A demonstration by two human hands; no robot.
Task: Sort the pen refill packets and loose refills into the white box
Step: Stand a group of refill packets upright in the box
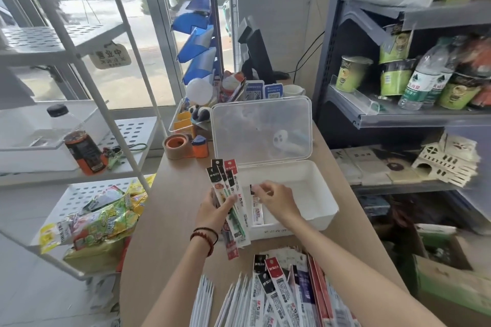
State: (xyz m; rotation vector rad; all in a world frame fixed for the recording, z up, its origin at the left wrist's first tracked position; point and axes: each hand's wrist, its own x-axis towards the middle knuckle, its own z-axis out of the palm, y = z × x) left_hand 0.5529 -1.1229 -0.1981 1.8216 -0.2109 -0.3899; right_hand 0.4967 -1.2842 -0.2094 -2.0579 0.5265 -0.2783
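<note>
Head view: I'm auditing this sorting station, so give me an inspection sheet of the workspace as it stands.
Surface: wooden counter, partly covered by stock.
Job's things: white box with clear lid open; one packet at the box's left end; pile of packets and loose refills at the near edge.
Clutter: tape dispenser and panda toy left of the lid; mug behind it.
Hands: left hand grips a fan of packets; right hand pinches the one packet in the box.
Cables: black cable behind the monitor.
Surroundings: grey shelf with cup noodles on the right; white rack with snack bags on the left.
</note>
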